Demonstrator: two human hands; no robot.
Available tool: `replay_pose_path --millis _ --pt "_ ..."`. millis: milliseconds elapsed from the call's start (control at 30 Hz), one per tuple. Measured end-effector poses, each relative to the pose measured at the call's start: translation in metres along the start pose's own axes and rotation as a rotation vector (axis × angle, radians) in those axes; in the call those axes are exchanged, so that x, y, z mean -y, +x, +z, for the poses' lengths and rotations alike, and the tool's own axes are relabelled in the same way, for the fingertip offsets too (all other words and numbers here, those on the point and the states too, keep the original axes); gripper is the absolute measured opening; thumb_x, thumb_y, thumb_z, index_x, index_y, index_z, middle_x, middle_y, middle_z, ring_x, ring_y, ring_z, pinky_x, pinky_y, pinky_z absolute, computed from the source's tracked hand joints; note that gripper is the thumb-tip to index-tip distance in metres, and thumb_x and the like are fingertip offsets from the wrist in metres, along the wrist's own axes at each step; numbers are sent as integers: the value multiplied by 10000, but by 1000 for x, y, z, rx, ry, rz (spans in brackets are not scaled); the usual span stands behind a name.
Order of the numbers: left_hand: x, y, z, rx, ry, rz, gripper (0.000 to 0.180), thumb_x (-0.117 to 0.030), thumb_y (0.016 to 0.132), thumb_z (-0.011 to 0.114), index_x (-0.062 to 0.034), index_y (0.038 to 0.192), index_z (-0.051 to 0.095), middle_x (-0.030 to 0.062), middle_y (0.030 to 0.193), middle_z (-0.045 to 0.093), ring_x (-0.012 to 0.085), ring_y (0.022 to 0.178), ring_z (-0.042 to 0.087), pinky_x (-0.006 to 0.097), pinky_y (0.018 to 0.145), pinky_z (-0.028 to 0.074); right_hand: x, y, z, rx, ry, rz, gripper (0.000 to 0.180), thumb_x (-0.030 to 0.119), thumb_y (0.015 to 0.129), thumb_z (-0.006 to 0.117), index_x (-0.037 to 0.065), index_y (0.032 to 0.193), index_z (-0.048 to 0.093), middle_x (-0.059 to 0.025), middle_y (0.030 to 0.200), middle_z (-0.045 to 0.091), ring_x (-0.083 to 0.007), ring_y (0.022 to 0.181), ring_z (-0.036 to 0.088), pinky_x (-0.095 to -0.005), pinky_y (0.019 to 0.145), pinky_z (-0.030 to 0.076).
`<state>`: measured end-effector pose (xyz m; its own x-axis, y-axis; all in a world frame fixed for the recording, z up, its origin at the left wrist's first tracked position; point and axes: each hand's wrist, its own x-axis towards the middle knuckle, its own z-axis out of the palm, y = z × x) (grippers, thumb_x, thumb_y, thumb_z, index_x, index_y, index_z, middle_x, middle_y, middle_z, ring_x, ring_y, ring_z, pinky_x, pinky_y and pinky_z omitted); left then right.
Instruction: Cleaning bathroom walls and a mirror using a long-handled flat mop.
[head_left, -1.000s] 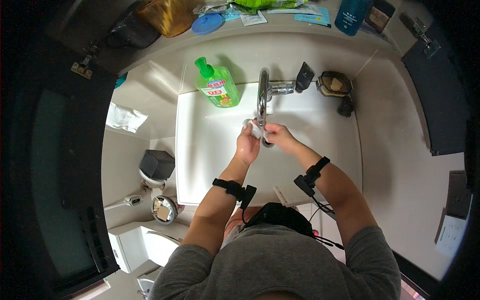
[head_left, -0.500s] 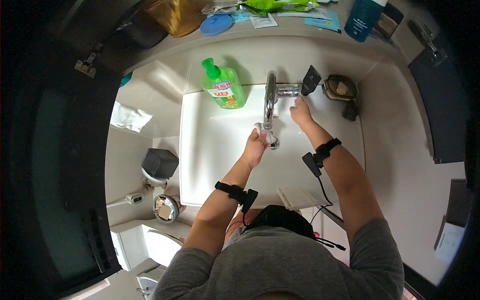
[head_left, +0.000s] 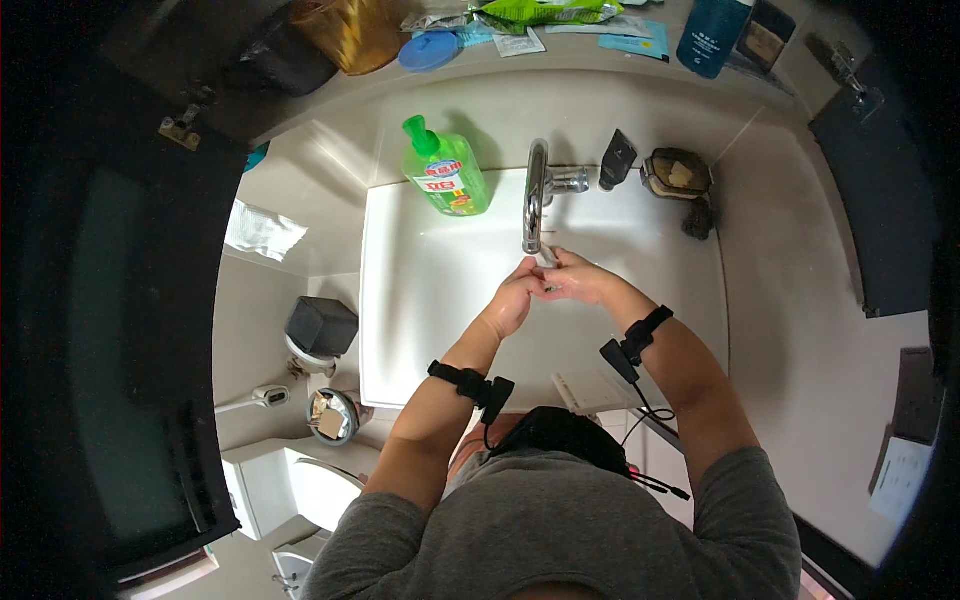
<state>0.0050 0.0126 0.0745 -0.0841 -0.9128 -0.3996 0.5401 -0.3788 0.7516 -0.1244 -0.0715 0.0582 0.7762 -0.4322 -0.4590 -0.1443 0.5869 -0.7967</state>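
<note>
Under the spout of the chrome faucet (head_left: 536, 200), my left hand (head_left: 512, 300) and my right hand (head_left: 580, 279) meet over the white sink (head_left: 440, 310). Their fingers are closed around a small white thing (head_left: 546, 257), perhaps a cloth; most of it is hidden by the fingers and the spout. The drain lies partly covered beneath the hands. Whether water runs onto them, I cannot tell. The faucet's side handle (head_left: 572, 180) has no hand on it.
A green pump bottle (head_left: 445, 175) stands at the sink's back left. Back right are a black tube (head_left: 618, 160), a soap dish (head_left: 678, 174) and a dark scrubber (head_left: 699, 218). A shelf (head_left: 560, 66) with packets and a blue bottle (head_left: 712, 38) runs overhead; dark cabinet doors flank both sides.
My right hand has left the faucet handle and moved left and nearer, joining my left hand at the white thing. My left hand stays under the spout.
</note>
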Motion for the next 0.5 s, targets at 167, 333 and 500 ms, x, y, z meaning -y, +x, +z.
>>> replay_pose_path --millis 167,333,500 --pt "1 -9 -18 -49 1108 324 370 -37 732 498 -80 1097 459 137 1112 431 244 1062 379 333 911 295 1 -3 -15 105 -49 61 288 168 751 555 8 982 490 -84 864 560 -138 713 514 -249 606 416" --pt "-6 -19 -36 148 1153 410 336 -20 723 585 -61 1050 519 129 1127 433 258 1012 456 305 838 411 16 -19 -15 190 -52 215 241 125 744 536 15 956 505 -92 831 574 -113 611 490 -230 528 380" --pt "-8 -30 -27 167 977 426 469 -14 693 598 -85 1137 463 133 1173 421 273 1054 441 317 867 403 -29 -3 -52 -64 88 150 168 146 722 486 42 853 493 -8 608 434 -92 498 361 -221 449 286"
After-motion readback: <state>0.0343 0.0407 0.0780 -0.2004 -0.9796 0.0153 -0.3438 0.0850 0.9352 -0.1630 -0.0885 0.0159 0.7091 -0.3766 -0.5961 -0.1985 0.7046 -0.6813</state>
